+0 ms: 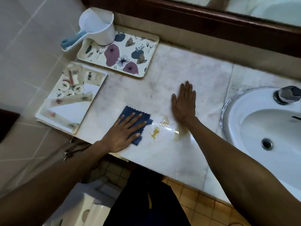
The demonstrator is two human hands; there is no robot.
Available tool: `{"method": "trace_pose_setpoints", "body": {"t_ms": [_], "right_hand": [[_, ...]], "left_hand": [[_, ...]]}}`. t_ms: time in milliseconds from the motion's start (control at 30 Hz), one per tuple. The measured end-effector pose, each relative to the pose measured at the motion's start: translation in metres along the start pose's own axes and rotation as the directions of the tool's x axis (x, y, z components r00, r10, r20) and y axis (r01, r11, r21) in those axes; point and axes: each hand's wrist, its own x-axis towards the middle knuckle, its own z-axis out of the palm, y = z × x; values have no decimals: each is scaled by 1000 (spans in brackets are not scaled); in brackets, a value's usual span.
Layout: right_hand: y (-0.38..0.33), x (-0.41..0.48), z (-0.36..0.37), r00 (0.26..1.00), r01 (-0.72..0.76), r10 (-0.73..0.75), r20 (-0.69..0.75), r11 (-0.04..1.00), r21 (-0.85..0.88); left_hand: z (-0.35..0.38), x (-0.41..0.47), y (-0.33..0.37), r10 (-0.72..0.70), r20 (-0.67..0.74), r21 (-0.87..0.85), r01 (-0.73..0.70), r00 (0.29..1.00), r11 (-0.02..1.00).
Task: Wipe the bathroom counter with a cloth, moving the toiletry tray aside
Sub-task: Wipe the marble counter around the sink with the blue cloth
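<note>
My left hand (pixel 123 133) lies flat on a dark blue cloth (pixel 143 119), pressing it onto the pale marble counter (pixel 187 66) near the front edge. Just right of the cloth is a yellowish wet spill (pixel 160 128). My right hand (pixel 184 101) rests flat and empty on the counter, fingers together, beyond the spill. The white toiletry tray (pixel 65 111), holding several small packets and round items, sits at the counter's left end, partly over the edge.
A flowered tray (pixel 140 46) lies at the back left with a white water scoop (pixel 99 26) with a blue handle on its corner. A white sink (pixel 260 121) with a metal tap (pixel 286 94) fills the right. A dark mirror frame (pixel 195 15) runs along the back.
</note>
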Motion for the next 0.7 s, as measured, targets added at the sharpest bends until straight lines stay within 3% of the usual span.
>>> {"method": "trace_pose_setpoints", "body": {"t_ms": [100,167,233,300,367,500,600,700], "right_hand": [[-1,0,3,1000,-16,16,11,1000,-16],[2,0,3,1000,-11,12,9,999,-43],[2,-1,4,1000,-4,4,4,998,-56],[0,-1,4,1000,-5,5,-2,998,-56],[0,-1,4,1000,-12,12,-7,998,-57],[-1,-1,5,1000,-15,13,-23,997,-77],[-4,2,2,1000,-25,26,13,996,-90],[-15,7,-5,999,-24,27,35,996,-87]], "left_hand": [[-5,42,-13,-170,-53,-24,169,984,985],[-7,84,-1,-362,-98,-84,354,927,931],[-7,106,16,-460,-134,-122,446,878,887],[-2,94,29,-380,-143,-84,371,914,925],[5,52,30,-190,-113,9,192,975,981],[2,-20,-21,-22,-43,61,24,999,998],[-11,13,-63,-189,-57,29,191,980,981],[-16,73,-52,-443,-116,-62,439,889,896]]}}
